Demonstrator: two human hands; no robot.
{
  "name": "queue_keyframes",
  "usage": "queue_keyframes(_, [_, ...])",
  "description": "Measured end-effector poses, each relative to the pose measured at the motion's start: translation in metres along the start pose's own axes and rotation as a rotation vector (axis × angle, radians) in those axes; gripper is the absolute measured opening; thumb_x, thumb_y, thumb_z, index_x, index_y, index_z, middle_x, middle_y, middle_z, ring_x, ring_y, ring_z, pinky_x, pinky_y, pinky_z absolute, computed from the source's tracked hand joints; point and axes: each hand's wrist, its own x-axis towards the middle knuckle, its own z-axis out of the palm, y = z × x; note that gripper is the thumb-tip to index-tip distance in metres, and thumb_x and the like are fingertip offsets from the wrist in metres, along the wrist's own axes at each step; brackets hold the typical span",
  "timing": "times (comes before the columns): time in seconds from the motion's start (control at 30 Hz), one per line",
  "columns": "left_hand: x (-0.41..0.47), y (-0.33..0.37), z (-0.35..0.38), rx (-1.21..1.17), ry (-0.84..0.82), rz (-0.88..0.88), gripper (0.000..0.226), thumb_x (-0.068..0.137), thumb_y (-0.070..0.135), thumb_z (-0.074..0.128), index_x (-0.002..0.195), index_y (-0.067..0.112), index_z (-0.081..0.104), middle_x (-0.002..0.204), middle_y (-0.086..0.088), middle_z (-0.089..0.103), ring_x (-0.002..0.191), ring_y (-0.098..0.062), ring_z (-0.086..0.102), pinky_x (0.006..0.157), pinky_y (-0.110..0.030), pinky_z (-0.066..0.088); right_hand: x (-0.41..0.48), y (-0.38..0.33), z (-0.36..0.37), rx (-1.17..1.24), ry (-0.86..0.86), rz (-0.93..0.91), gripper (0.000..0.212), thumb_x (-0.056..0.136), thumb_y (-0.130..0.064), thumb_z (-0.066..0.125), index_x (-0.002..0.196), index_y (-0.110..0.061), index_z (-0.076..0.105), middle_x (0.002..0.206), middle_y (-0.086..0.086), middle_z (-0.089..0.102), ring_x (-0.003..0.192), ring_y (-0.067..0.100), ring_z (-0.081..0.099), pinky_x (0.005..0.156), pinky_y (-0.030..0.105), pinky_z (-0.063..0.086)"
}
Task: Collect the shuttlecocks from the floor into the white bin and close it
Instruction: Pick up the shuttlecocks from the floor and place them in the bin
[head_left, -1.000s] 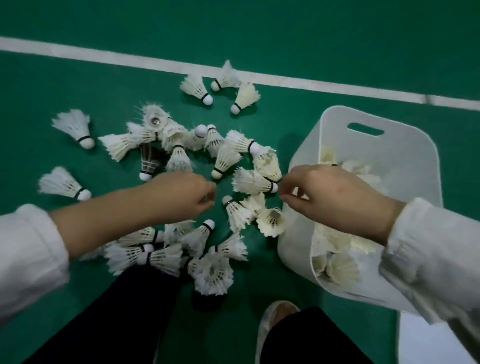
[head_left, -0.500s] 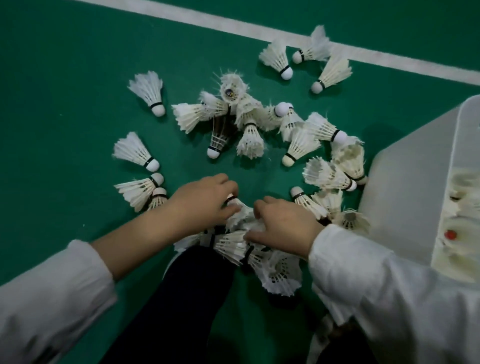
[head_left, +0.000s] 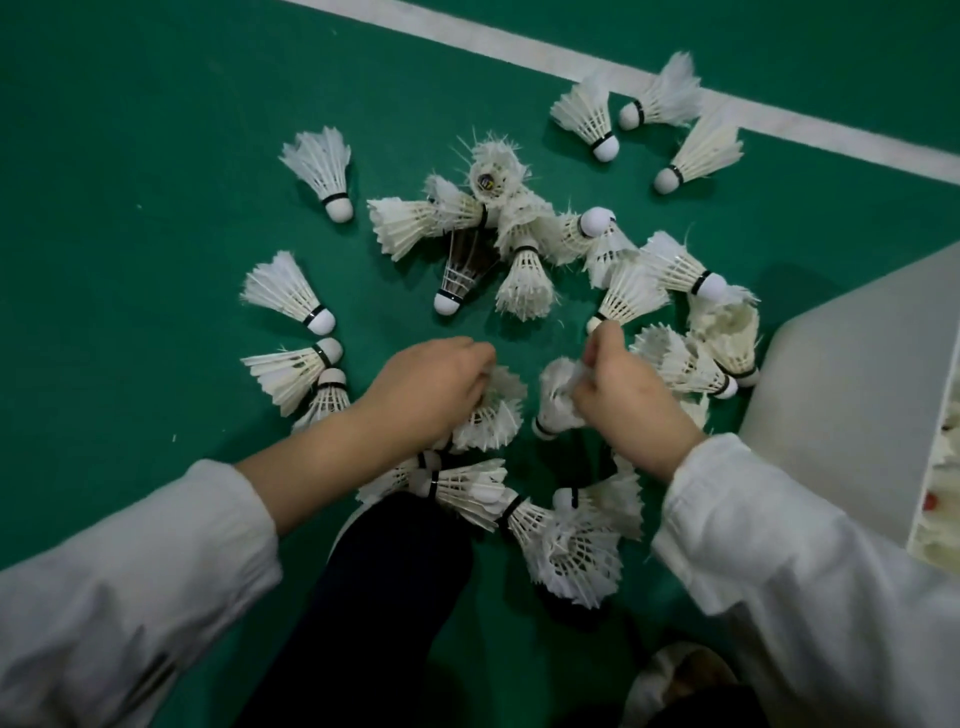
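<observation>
Shuttlecock (head_left: 493, 410) — clutched in left grip (head_left: 431, 384) | second shuttlecock (head_left: 556, 400) — clutched in right grip (head_left: 623, 387)

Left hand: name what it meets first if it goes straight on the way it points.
Past bare green floor, the left hand probably meets the white feather shuttlecock beside the right hand; height unclear.

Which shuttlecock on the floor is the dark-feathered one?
The dark shuttlecock in the middle of the pile, just beyond the left hand, white cork toward the person. Its feathers are brown-black; every other one is white.
</observation>
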Motion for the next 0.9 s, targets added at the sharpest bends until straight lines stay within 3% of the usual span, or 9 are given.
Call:
queue_keyframes(0.17, [-0.004, -0.022, -0.034, -0.225, 0.121, -0.151, 0.021, 0.092, 0.02, 0.052, 0.111, 0.013, 0.049, 0.097, -0.011, 0.066, 0.08, -0.028, 0.063, 0.073, -0.042, 0.052, 0.013, -0.001, -0.001, 0.07, 0.056, 0.018, 0.008, 0.086, -0.001, 0.045, 0.091, -0.006, 0.05, 0.077, 0.008, 0.056, 0.069, 0.024, 0.05, 0.049, 0.024, 0.033])
queue_keyframes(0.3, [-0.019, -0.043, -0.06, -0.264, 0.243, -0.311, 0.025, 0.092, 0.01, 0.046, 0.106, 0.023, 0.029, 0.075, -0.017, 0.059, 0.054, -0.03, 0.056, 0.05, -0.043, 0.048, 0.013, -0.008, 0.009, 0.078, 0.028, -0.015, 0.024, 0.092, -0.024, 0.05, 0.109, -0.009, 0.057, 0.1, 0.01, 0.059, 0.084, 0.021, 0.054, 0.062, 0.024, 0.037])
queue_keyframes(0.4, [-0.027, -0.061, -0.066, -0.219, 0.264, -0.344, 0.016, 0.089, 0.003, 0.039, 0.098, 0.014, 0.048, 0.076, -0.01, 0.061, 0.054, -0.018, 0.052, 0.05, -0.025, 0.041, 0.009, -0.015, 0.008, 0.031, -0.003, -0.042, 0.048, 0.088, -0.051, 0.049, 0.116, -0.012, 0.054, 0.102, 0.002, 0.054, 0.091, 0.017, 0.052, 0.076, 0.025, 0.038])
queue_keyframes(0.5, [-0.033, -0.073, -0.067, -0.458, 0.219, -0.47, 0.034, 0.089, 0.005, 0.036, 0.1, 0.021, 0.064, 0.08, 0.01, 0.062, 0.044, -0.002, 0.044, 0.039, -0.01, 0.032, 0.01, -0.019, 0.009, -0.05, -0.033, -0.099, 0.04, 0.085, -0.038, 0.061, 0.113, -0.011, 0.053, 0.098, -0.001, 0.049, 0.093, 0.018, 0.054, 0.08, 0.026, 0.041])
queue_keyframes(0.6, [-0.039, -0.084, -0.065, -0.774, 0.26, -0.577, 0.038, 0.09, 0.006, 0.039, 0.118, 0.022, 0.058, 0.112, 0.004, 0.058, 0.077, -0.008, 0.057, 0.063, -0.005, 0.043, 0.015, -0.021, 0.013, -0.065, 0.018, -0.144, 0.016, 0.089, -0.022, 0.058, 0.101, -0.011, 0.059, 0.095, 0.004, 0.058, 0.09, 0.02, 0.056, 0.077, 0.028, 0.042])
queue_keyframes(0.67, [-0.042, -0.094, -0.066, -0.7, 0.316, -0.588, 0.041, 0.089, 0.008, 0.047, 0.126, 0.026, 0.053, 0.12, 0.003, 0.053, 0.081, -0.01, 0.053, 0.075, -0.01, 0.043, 0.018, -0.025, 0.014, -0.058, 0.042, -0.148, 0.013, 0.09, -0.024, 0.057, 0.095, -0.013, 0.061, 0.093, 0.002, 0.06, 0.087, 0.019, 0.055, 0.074, 0.028, 0.04])
queue_keyframes(0.77, [-0.041, -0.117, -0.068, -0.454, 0.438, -0.571, 0.037, 0.089, 0.018, 0.056, 0.125, 0.022, 0.054, 0.13, 0.003, 0.052, 0.113, -0.012, 0.05, 0.1, -0.024, 0.034, 0.022, -0.034, 0.014, -0.048, 0.055, -0.17, 0.014, 0.09, -0.027, 0.056, 0.096, -0.015, 0.063, 0.095, 0.002, 0.062, 0.087, 0.019, 0.056, 0.074, 0.03, 0.04])
queue_keyframes(0.83, [-0.036, -0.129, -0.065, -0.452, 0.451, -0.585, 0.029, 0.089, 0.023, 0.057, 0.118, 0.019, 0.058, 0.126, -0.001, 0.057, 0.109, -0.019, 0.056, 0.1, -0.033, 0.041, 0.024, -0.038, 0.014, -0.059, 0.052, -0.187, 0.016, 0.091, -0.028, 0.055, 0.097, -0.016, 0.063, 0.096, 0.002, 0.062, 0.088, 0.019, 0.055, 0.075, 0.029, 0.039])
queue_keyframes(0.9, [-0.029, -0.13, -0.062, -0.591, 0.423, -0.623, 0.02, 0.09, 0.024, 0.056, 0.109, 0.018, 0.058, 0.117, -0.006, 0.06, 0.085, -0.024, 0.066, 0.08, -0.036, 0.053, 0.026, -0.041, 0.015, -0.064, 0.046, -0.188, 0.017, 0.091, -0.03, 0.055, 0.097, -0.017, 0.064, 0.095, 0.0, 0.058, 0.09, 0.02, 0.055, 0.076, 0.03, 0.04])
